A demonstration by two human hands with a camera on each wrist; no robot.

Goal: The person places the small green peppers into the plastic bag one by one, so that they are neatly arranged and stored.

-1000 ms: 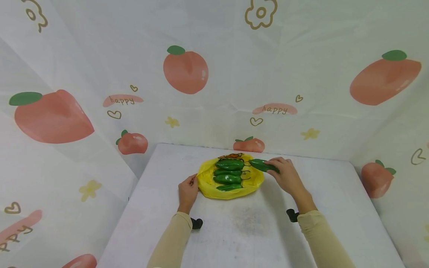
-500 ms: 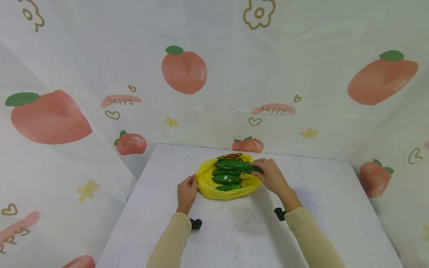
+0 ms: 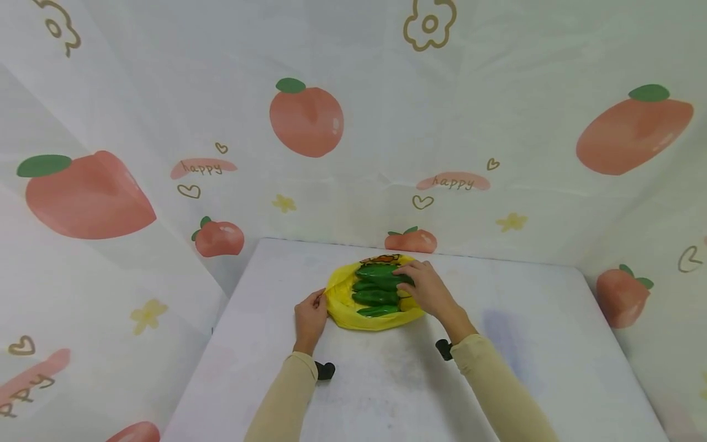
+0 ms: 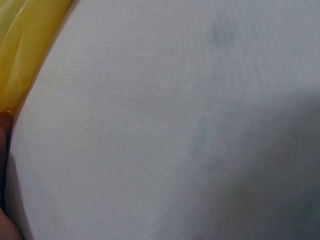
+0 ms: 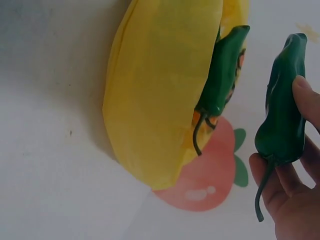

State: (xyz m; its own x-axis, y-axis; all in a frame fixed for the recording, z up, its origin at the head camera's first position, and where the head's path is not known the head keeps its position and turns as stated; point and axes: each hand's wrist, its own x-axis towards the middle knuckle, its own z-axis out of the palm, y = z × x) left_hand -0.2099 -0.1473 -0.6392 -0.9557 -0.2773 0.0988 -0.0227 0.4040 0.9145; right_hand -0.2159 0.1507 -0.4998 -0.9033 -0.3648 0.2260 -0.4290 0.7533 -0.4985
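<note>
A yellow plastic bag (image 3: 345, 319) lies with its mouth spread wide, and several green peppers (image 3: 375, 298) rest side by side in it. My left hand (image 3: 311, 316) pinches the bag's left rim. Only its fingertips and a strip of bag (image 4: 22, 47) show in the left wrist view. Over the bag's right side, my right hand (image 3: 429, 290) grips another green pepper (image 5: 284, 107) between thumb and fingers, its stem hanging free. In the right wrist view this pepper is apart from a pepper (image 5: 222, 75) inside the bag's mouth.
The bag lies toward the back of a white table (image 3: 386, 393). Behind and beside it hang white sheets (image 3: 359, 196) printed with peaches and the word "happy". A dark wrist mount (image 3: 444, 348) sits on the right wrist, another mount (image 3: 325, 371) on the left.
My right hand has moved left with its pepper, from the bag's right edge to over the peppers inside. The left hand keeps its place on the rim.
</note>
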